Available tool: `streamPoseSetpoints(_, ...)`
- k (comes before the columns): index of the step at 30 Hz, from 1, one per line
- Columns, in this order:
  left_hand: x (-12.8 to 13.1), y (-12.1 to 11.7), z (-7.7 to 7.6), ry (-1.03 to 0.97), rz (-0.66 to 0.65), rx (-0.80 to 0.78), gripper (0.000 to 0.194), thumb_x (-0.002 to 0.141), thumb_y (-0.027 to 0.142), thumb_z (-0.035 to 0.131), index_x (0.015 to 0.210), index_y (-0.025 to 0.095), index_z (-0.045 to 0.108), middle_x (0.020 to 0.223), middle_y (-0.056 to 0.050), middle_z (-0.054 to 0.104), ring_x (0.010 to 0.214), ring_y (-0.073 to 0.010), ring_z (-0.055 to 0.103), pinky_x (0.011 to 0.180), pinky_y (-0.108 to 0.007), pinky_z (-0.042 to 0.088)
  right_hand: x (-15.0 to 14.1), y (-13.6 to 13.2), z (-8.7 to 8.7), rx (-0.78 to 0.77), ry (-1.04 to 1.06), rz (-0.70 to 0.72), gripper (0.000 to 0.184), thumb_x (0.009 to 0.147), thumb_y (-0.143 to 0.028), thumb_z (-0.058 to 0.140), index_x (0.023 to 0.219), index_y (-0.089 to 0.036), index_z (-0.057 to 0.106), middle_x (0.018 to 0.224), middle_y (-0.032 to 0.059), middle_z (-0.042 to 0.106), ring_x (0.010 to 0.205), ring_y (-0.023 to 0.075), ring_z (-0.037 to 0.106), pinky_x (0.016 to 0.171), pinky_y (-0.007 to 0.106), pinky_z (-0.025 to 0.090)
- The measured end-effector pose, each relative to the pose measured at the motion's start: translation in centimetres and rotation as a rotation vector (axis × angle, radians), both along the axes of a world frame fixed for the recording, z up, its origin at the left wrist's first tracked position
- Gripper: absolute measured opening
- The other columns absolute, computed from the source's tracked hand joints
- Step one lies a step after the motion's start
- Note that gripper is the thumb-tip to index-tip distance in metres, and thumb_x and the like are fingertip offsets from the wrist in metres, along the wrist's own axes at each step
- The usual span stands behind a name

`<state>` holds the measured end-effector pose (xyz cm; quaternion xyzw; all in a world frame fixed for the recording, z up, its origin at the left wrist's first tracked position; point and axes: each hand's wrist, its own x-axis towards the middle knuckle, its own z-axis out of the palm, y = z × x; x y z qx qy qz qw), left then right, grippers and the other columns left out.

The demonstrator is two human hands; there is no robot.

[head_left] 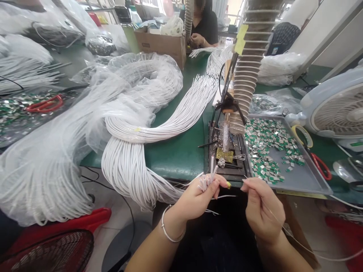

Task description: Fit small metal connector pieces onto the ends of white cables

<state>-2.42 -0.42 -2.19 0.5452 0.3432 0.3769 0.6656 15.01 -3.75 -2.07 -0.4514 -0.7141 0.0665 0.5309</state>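
My left hand grips several white wire ends, their stripped tips pointing up. My right hand pinches a thin white wire between thumb and forefinger, and it trails off to the lower right. The two hands are close together, just in front of the table edge. Beyond them lies a large bundle of white cables, partly wrapped in clear plastic film. A soldering iron sits in a stand, and a grey metal tray holds several small green-and-silver pieces.
The green workbench carries red-handled scissors, a second pair and a white fan. A coiled tube rises near the iron. Beyond a cardboard box, a co-worker handles wires.
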Motion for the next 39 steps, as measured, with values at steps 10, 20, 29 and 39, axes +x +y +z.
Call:
streamPoseSetpoints(10, 0.5, 0.0, 0.4, 0.156, -0.339, 0.257, 0.029, 0.094, 0.027, 0.038, 0.077, 0.020, 0.060, 0.082, -0.004, 0.066, 0.078, -0.0166, 0.059, 0.077, -0.029, 0.046, -0.5, 0.6, 0.4, -0.048, -0.064, 0.016, 0.034, 0.087, -0.018, 0.053, 0.121, -0.020, 0.053, 0.093, 0.0077, 0.064, 0.079, 0.0170, 0.062, 0.071, 0.032, 0.057)
streamPoseSetpoints(20, 0.4, -0.4, 0.8, 0.118, -0.134, 0.158, 0.024, 0.093, 0.040, 0.042, 0.085, 0.020, 0.053, 0.077, -0.003, 0.055, 0.073, -0.0161, 0.051, 0.068, -0.027, 0.043, -0.7, 0.7, 1.2, -0.020, -0.122, 0.156, 0.025, 0.084, -0.005, 0.052, 0.103, -0.019, 0.062, 0.081, 0.0055, 0.066, 0.073, 0.0150, 0.064, 0.063, 0.026, 0.057)
streamPoseSetpoints(29, 1.1, -0.7, 1.0, -0.046, -0.003, -0.130, 0.034, 0.087, 0.052, 0.050, 0.085, 0.018, 0.051, 0.061, 0.005, 0.041, 0.051, -0.0090, 0.031, 0.051, -0.025, 0.028, 1.7, 1.5, 1.7, -0.059, -0.262, -0.145, 0.019, 0.088, -0.015, 0.049, 0.103, -0.021, 0.061, 0.090, 0.0058, 0.068, 0.085, 0.0178, 0.065, 0.078, 0.031, 0.054)
streamPoseSetpoints(39, 1.9, -0.3, 0.3, -0.180, 0.191, -0.281, 0.035, 0.082, 0.051, 0.058, 0.081, 0.019, 0.047, 0.048, 0.011, 0.032, 0.044, -0.0060, 0.024, 0.045, -0.023, 0.017, 6.1, 5.0, 1.6, -0.349, -0.518, -0.332, 0.018, 0.084, -0.024, 0.046, 0.088, -0.020, 0.063, 0.083, 0.0063, 0.067, 0.077, 0.0208, 0.063, 0.066, 0.032, 0.048)
